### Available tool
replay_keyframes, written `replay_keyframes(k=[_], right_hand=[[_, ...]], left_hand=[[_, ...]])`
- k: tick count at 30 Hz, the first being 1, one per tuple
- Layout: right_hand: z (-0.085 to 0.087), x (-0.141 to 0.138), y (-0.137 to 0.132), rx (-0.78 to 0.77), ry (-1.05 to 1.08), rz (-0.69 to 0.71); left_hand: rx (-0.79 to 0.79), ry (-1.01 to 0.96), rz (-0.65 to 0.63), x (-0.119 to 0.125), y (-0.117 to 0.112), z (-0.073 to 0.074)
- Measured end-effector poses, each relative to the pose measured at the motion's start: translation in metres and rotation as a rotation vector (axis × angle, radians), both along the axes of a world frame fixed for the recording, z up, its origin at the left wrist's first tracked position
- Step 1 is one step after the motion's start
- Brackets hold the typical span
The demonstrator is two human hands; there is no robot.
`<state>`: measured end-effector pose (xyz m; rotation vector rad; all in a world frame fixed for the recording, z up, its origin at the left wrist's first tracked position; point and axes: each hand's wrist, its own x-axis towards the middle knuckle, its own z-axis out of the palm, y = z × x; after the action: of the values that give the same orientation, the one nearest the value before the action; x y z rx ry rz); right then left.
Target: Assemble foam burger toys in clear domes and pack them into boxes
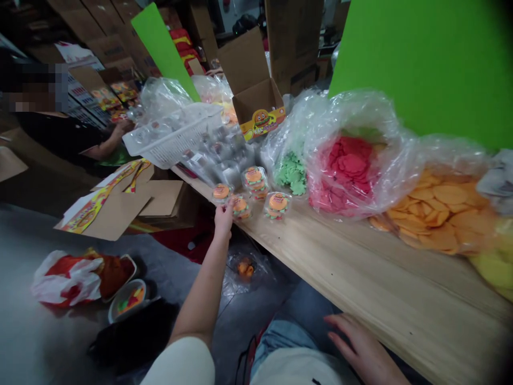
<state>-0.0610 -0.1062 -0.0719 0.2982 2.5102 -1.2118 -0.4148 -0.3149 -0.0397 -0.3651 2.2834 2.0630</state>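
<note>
My left hand [224, 219] reaches to the table's front edge, its fingers closed at a small clear pack [222, 192] with an orange burger-bun top. A second burger pack [241, 206] is right beside the fingertips. Behind these is a stack of burger packs [255, 182], and to the right another burger pack [278, 205] with orange, green and red layers. My right hand [355, 339] hangs low by the table's near edge, fingers apart, holding nothing.
Plastic bags of green pieces [292, 174], red discs [348, 171] and orange discs [444, 206] line the table's back. Clear empty cups [228, 160], a white basket [168, 149] and an open carton [256, 101] stand farther left. Flattened cartons [116, 203] lie near a co-worker [60, 133].
</note>
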Motion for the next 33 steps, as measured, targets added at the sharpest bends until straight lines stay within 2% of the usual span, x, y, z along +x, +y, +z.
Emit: replay_keyframes(k=[3, 8, 12, 15, 18, 22, 25, 28, 33], right_hand=[[-0.002, 0.008, 0.0, -0.011, -0.033, -0.02], [-0.007, 0.018, 0.003, -0.004, -0.045, -0.012], [-0.001, 0.012, 0.006, -0.001, -0.004, -0.009], [0.008, 0.005, 0.006, -0.01, 0.021, -0.014], [0.011, 0.004, 0.005, -0.005, 0.028, -0.018], [0.003, 0.008, 0.004, -0.019, -0.001, -0.002], [-0.004, 0.01, 0.004, -0.027, -0.022, 0.027], [-0.005, 0.006, 0.005, -0.003, -0.017, 0.039], [-0.002, 0.006, 0.004, 0.007, 0.01, -0.006]], left_hand=[[0.011, -0.05, -0.028, 0.001, -0.002, -0.002], [0.024, -0.149, -0.069, 0.003, -0.009, 0.004], [0.068, -0.258, -0.143, 0.004, -0.008, 0.01], [0.132, -0.29, -0.161, 0.009, -0.009, 0.012], [0.213, -0.28, -0.118, 0.021, -0.019, 0.01], [0.357, -0.278, -0.064, 0.042, -0.041, 0.007], [0.47, -0.299, -0.111, 0.049, -0.048, 0.008], [0.55, -0.305, -0.178, 0.042, -0.04, 0.009], [0.588, -0.32, -0.235, 0.025, -0.009, 0.005]])
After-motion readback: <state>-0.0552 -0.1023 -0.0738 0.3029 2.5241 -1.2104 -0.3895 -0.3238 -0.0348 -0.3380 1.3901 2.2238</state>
